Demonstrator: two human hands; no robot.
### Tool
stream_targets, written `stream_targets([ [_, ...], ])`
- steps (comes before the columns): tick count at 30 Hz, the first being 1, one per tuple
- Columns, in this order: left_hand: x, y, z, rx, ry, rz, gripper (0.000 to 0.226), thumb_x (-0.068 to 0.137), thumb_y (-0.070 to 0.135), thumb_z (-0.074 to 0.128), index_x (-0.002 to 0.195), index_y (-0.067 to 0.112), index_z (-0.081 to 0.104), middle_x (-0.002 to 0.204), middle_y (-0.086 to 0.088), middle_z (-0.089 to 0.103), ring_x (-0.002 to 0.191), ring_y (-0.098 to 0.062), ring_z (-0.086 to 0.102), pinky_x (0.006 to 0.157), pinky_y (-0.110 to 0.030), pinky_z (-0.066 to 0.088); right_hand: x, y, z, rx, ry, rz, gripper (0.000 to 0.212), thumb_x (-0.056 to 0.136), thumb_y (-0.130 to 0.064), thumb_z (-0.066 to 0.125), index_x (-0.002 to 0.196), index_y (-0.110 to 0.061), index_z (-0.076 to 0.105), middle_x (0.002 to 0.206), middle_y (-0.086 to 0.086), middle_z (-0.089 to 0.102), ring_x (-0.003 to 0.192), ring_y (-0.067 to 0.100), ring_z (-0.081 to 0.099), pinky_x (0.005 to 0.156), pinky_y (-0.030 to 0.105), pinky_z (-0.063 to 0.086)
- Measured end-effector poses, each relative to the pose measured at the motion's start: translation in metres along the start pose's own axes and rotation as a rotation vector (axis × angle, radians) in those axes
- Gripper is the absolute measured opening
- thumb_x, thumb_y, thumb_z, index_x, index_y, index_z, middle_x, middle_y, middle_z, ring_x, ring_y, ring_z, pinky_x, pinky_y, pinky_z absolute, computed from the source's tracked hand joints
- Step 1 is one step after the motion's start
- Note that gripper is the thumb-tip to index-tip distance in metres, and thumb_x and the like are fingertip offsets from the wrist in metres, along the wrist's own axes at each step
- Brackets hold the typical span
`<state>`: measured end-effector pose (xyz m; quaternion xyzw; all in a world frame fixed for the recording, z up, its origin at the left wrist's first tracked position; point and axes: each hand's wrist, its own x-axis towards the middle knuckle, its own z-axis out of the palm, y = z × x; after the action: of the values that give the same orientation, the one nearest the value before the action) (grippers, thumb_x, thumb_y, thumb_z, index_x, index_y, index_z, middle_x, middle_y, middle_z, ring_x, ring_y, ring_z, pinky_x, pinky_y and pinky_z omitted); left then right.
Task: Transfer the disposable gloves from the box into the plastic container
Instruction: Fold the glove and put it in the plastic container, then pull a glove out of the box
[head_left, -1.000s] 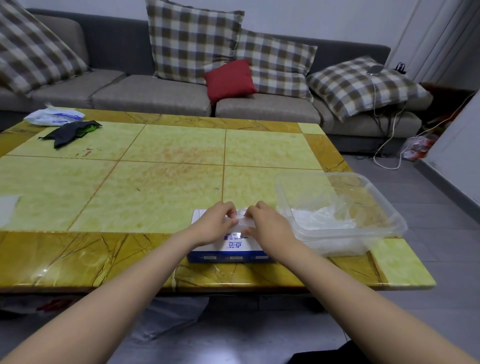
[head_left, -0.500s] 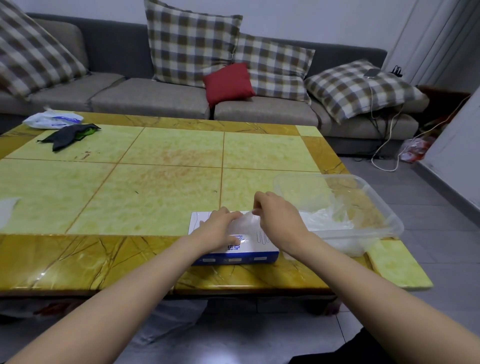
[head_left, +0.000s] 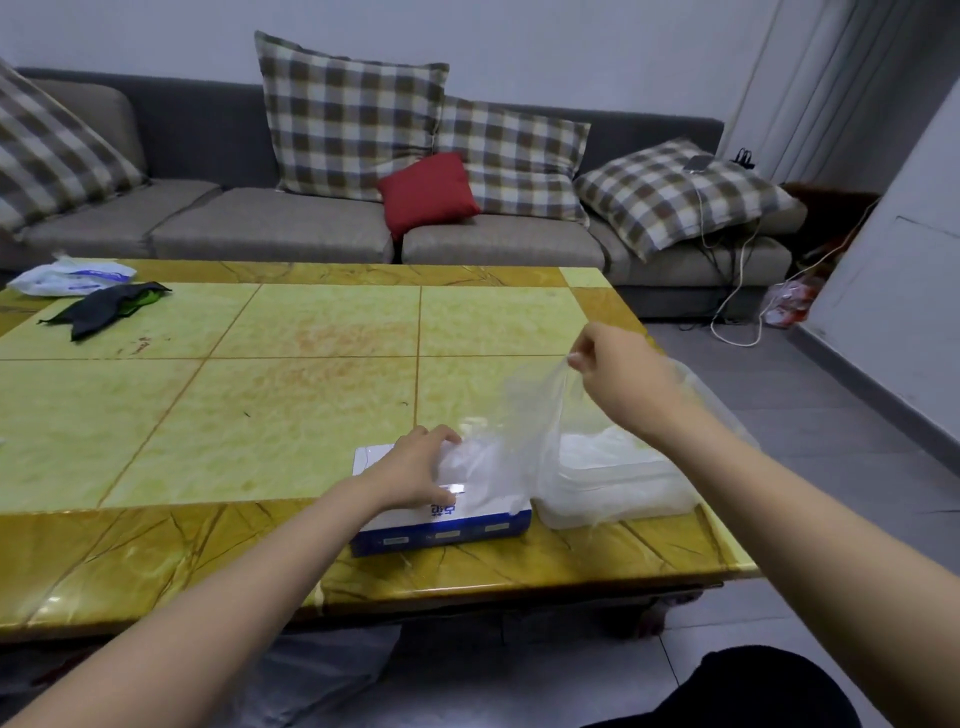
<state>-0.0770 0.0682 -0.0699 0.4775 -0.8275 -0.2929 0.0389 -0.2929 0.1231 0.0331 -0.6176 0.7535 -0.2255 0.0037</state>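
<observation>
A blue and white glove box (head_left: 441, 527) lies flat near the front edge of the yellow table (head_left: 260, 415). My left hand (head_left: 415, 467) rests on top of the box with its fingers at the opening, touching the plastic there. My right hand (head_left: 618, 371) is raised above the clear plastic container (head_left: 639, 499) and pinches a thin transparent glove (head_left: 524, 421), which stretches down to the box opening. The container stands right of the box and holds a heap of white gloves (head_left: 602, 449).
A black cloth (head_left: 109, 306) and a white plastic bag (head_left: 67, 275) lie at the table's far left. A grey sofa (head_left: 270, 234) with checked cushions and a red cushion (head_left: 428, 192) stands behind. Cables (head_left: 737, 291) trail on the floor at right.
My right hand has lifted up and to the right from the box opening, drawing a transparent glove out with it. The left hand stays on the box.
</observation>
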Motion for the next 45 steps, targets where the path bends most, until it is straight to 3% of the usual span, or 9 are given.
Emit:
stream_targets([
  [7,0.0,0.062,-0.018,-0.15,0.283,0.176,0.05,0.089,0.02,0.057,0.136,0.019,0.038,0.138,-0.003,0.041,0.125,-0.014,0.041,0.095,-0.022,0.034,-0.012,0.01,0.007,0.12,0.032,0.018,0.009,0.099,-0.016,0.045,0.095,-0.012,0.052,0.091,0.003,0.057,0.079,0.018,0.049,0.065,0.032,0.038],
  [13,0.006,0.099,-0.006,-0.011,0.151,0.166,0.086,0.075,0.041,0.072,0.144,0.024,0.024,0.143,-0.003,0.038,0.127,-0.022,0.041,0.104,-0.043,0.039,-0.018,0.019,-0.006,0.214,0.079,0.007,0.008,0.099,-0.016,0.046,0.097,-0.013,0.053,0.093,0.001,0.057,0.085,0.02,0.053,0.071,0.035,0.045],
  [18,0.017,0.104,-0.009,-0.052,0.21,0.191,0.012,0.088,0.007,0.054,0.082,0.017,0.058,0.097,-0.009,0.066,0.08,-0.022,0.058,0.059,-0.025,0.039,-0.021,0.042,-0.01,0.231,0.086,0.088,0.016,0.099,-0.018,0.044,0.11,-0.008,0.052,0.098,0.005,0.059,0.09,0.027,0.057,0.077,0.041,0.049],
  [24,0.024,0.096,-0.029,-0.155,0.308,0.107,0.018,0.089,0.017,0.058,0.086,0.001,0.065,0.084,-0.015,0.067,0.077,-0.028,0.063,0.068,-0.033,0.048,-0.042,0.036,0.021,0.179,-0.446,0.131,0.042,0.102,-0.021,0.04,0.138,-0.002,0.034,0.125,0.015,0.06,0.108,0.024,0.061,0.086,0.031,0.044],
  [27,0.027,0.091,-0.036,-0.191,0.347,0.078,0.02,0.088,0.017,0.059,0.086,-0.001,0.066,0.084,-0.018,0.068,0.08,-0.031,0.064,0.07,-0.033,0.047,-0.055,0.016,0.034,0.097,-0.567,-0.011,0.04,0.101,-0.032,0.04,0.13,-0.005,0.047,0.119,0.014,0.064,0.111,0.027,0.057,0.091,0.033,0.043],
  [33,0.025,0.091,-0.043,-0.167,0.333,0.05,0.022,0.087,0.021,0.062,0.087,0.0,0.068,0.08,-0.015,0.064,0.071,-0.024,0.053,0.054,-0.026,0.034,-0.062,-0.011,0.042,0.106,-0.471,-0.059,0.035,0.099,-0.034,0.045,0.118,-0.007,0.055,0.115,0.013,0.063,0.106,0.03,0.058,0.086,0.036,0.046],
  [38,0.023,0.096,-0.046,-0.087,0.233,0.06,0.034,0.084,0.022,0.066,0.057,0.016,0.047,0.055,0.002,0.042,0.053,-0.014,0.038,0.047,-0.025,0.023,-0.056,-0.01,0.03,0.123,0.07,-0.265,0.031,0.088,0.0,0.055,0.116,-0.012,0.049,0.11,0.004,0.056,0.092,0.025,0.056,0.064,0.034,0.046],
  [41,0.018,0.107,-0.043,-0.022,0.144,0.115,0.019,0.082,0.023,0.069,0.073,0.013,0.055,0.07,-0.002,0.051,0.067,-0.018,0.045,0.053,-0.025,0.03,-0.042,-0.008,0.019,-0.054,0.095,-0.364,0.055,0.08,0.009,0.056,0.129,-0.013,0.046,0.13,0.002,0.046,0.108,0.021,0.048,0.064,0.03,0.045],
  [45,0.012,0.116,-0.044,0.023,0.048,0.193,0.037,0.076,0.02,0.075,0.109,0.012,0.061,0.094,-0.002,0.061,0.08,-0.016,0.055,0.063,-0.025,0.04,-0.029,0.006,0.016,-0.008,-0.038,-0.145,0.031,0.094,-0.008,0.048,0.123,-0.017,0.045,0.111,0.001,0.062,0.097,0.022,0.057,0.07,0.033,0.045],
])
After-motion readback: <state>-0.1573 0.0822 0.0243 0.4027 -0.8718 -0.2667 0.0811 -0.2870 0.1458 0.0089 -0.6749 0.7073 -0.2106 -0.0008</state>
